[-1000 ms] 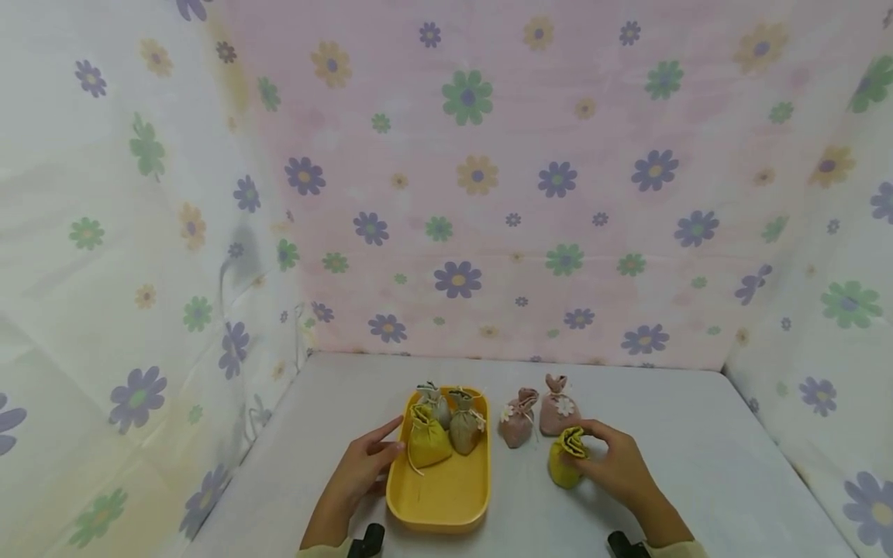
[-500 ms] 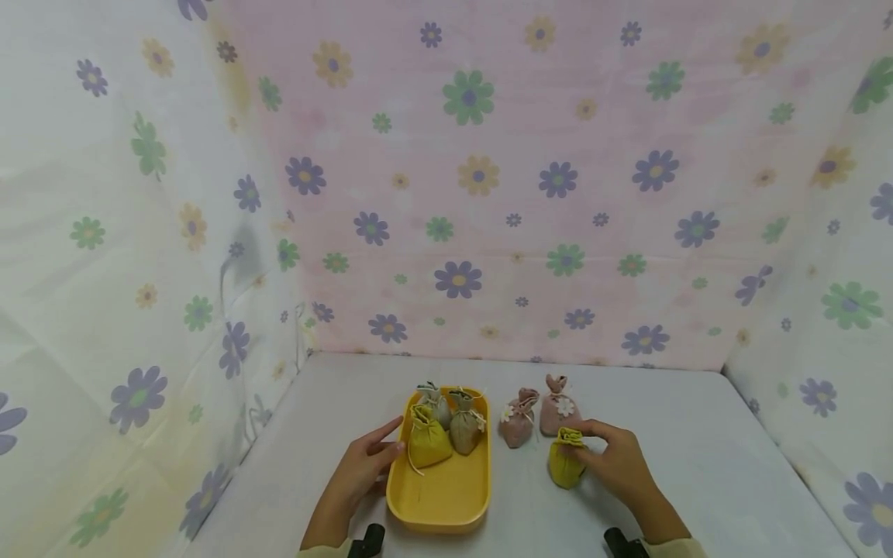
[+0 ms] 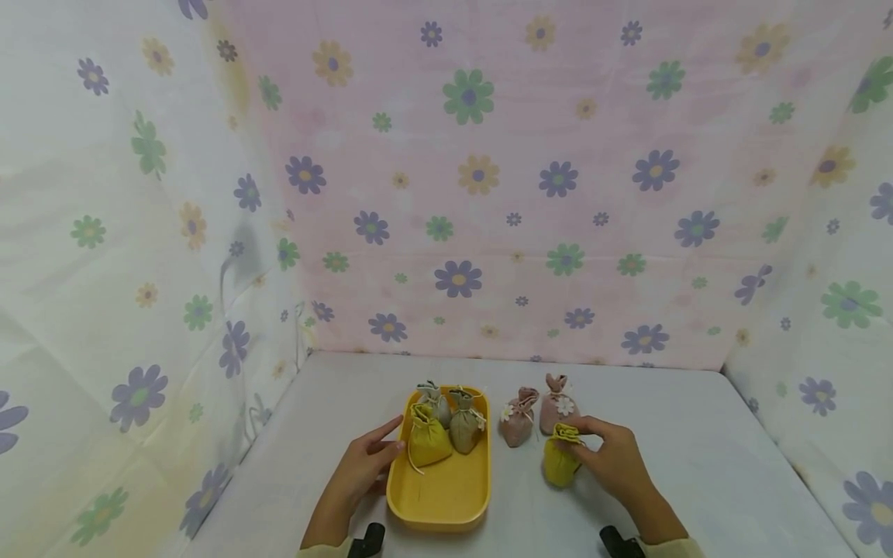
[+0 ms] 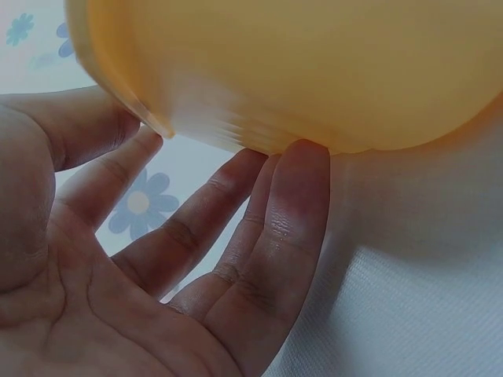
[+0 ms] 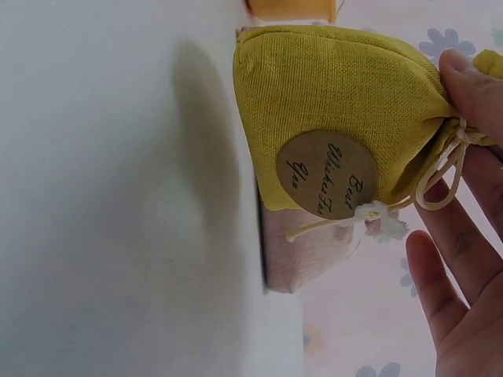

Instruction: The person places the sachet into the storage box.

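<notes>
My right hand (image 3: 614, 457) pinches the gathered neck of a yellow-green drawstring pouch (image 3: 560, 463). In the right wrist view this pouch (image 5: 338, 102) shows a round brown label, a cream cord and a small white flower; its base is at or just over the tabletop. My left hand (image 3: 363, 463) rests at the left side of a yellow tray (image 3: 439, 504), thumb at the rim and fairly straight fingertips against the wall (image 4: 275, 94). Inside the tray's far half sit another yellow-green pouch (image 3: 429, 443), an olive-beige pouch (image 3: 465, 430) and a pale grey-green pouch (image 3: 436, 401).
Two dusty-pink pouches, one nearer the tray (image 3: 518, 422) and one farther back (image 3: 556, 411), stand between the tray and my right hand. White cloth (image 3: 684, 434) covers the table. Flower-printed fabric (image 3: 523, 256) hangs behind and on both sides.
My right hand has turned the pouch a little and shifted it slightly left. The left hand, the tray and the other pouches have stayed in place.
</notes>
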The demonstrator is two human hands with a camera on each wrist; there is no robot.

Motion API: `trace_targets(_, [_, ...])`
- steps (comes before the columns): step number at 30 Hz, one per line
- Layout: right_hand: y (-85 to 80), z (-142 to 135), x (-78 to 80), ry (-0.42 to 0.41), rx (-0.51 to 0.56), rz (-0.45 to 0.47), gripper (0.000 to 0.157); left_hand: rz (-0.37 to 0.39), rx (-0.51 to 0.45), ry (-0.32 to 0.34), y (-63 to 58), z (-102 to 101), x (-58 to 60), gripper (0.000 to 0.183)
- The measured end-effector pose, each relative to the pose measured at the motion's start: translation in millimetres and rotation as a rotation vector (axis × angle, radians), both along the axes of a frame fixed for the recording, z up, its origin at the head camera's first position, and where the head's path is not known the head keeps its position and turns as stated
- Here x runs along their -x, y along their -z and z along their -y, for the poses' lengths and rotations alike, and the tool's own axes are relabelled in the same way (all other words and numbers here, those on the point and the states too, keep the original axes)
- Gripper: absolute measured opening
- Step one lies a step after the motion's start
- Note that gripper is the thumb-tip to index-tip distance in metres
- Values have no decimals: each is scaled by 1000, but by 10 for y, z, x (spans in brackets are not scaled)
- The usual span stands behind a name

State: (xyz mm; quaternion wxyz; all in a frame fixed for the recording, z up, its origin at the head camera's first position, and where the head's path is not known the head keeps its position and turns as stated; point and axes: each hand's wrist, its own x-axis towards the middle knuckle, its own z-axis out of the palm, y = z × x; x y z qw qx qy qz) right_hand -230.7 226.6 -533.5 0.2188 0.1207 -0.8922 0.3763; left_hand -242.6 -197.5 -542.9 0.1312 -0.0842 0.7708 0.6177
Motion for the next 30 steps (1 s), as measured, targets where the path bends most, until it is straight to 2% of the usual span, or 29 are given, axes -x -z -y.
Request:
trace_targets(10, [-140,153,-28,-21,42,-32,27,1,1,-1,-1,9,0,71])
trace_targets(19, [-263,283,-24,-126,154,-70,28,7,8,0,-22,0,-16,69])
trace_targets(26, [-332,396,-26,-150,201,-67,34,12,6,0,-20,-12,-16,71])
trace_targets(30, [-375,455,-27,-171,220,-76,32,7,7,4,-15,-5,-10,72])
